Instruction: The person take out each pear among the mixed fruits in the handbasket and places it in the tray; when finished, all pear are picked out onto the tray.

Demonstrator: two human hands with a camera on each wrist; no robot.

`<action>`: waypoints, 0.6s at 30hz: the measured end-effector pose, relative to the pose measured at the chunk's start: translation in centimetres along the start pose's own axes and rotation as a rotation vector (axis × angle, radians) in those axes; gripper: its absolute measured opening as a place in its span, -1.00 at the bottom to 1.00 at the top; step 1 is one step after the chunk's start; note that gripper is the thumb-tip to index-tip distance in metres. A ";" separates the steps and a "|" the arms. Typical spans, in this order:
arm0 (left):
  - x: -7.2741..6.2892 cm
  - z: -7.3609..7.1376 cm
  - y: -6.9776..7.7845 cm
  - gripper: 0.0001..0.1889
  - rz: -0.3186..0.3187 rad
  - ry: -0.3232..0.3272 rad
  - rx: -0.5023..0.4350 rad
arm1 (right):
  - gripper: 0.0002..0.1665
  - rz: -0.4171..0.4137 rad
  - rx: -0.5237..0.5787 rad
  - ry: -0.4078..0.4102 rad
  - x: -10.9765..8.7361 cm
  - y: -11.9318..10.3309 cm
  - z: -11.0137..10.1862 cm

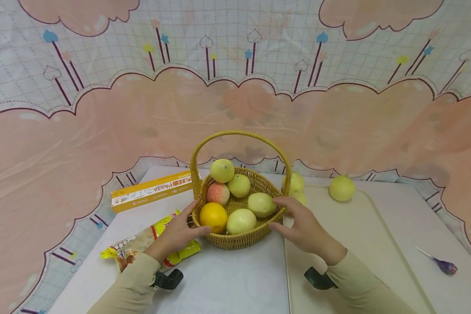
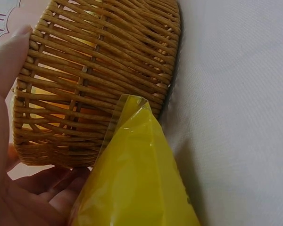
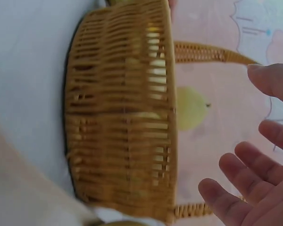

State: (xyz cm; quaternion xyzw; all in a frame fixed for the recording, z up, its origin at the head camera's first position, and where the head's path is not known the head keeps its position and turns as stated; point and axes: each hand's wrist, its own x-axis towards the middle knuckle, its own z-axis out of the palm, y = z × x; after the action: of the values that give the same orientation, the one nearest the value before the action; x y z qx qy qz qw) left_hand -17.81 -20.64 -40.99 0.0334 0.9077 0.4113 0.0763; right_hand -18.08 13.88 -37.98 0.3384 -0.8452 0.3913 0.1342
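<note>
A woven basket with a tall arched handle stands on the table. It holds an orange, a reddish fruit and several pale green round fruits. My left hand spans the basket's left end; in the left wrist view its thumb meets the rim and its fingers are partly hidden behind the wicker. Around the right end is my right hand, its fingers spread near the rim. The right wrist view shows those fingers loosely bent, with nothing between them and apart from the wicker.
A yellow pasta box lies behind my left hand. Under my left forearm is a yellow-ended snack packet. On the right, a beige board carries a green fruit; more green fruits sit behind the basket. A lollipop lies far right.
</note>
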 end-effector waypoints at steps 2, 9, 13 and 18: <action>0.0 0.0 0.0 0.05 -0.001 0.001 0.003 | -0.42 -0.014 0.003 -0.019 0.4 -0.3 0.4; 0.0 0.1 -0.1 0.05 0.000 0.001 0.008 | -0.49 0.029 0.052 -0.135 2.3 -0.7 1.9; 0.0 0.1 -0.1 0.05 0.003 0.001 0.005 | -0.50 0.050 0.059 -0.197 3.2 -0.8 2.7; 0.0 0.0 -0.1 0.05 0.005 -0.001 0.006 | -0.47 0.087 0.076 -0.287 4.1 -0.7 3.7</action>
State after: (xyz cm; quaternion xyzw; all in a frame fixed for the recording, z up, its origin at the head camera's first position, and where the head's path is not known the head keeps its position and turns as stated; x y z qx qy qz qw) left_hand -17.80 -20.71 -41.10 0.0360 0.9089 0.4085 0.0755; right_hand -20.50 8.85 -37.97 0.3586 -0.8541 0.3762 -0.0178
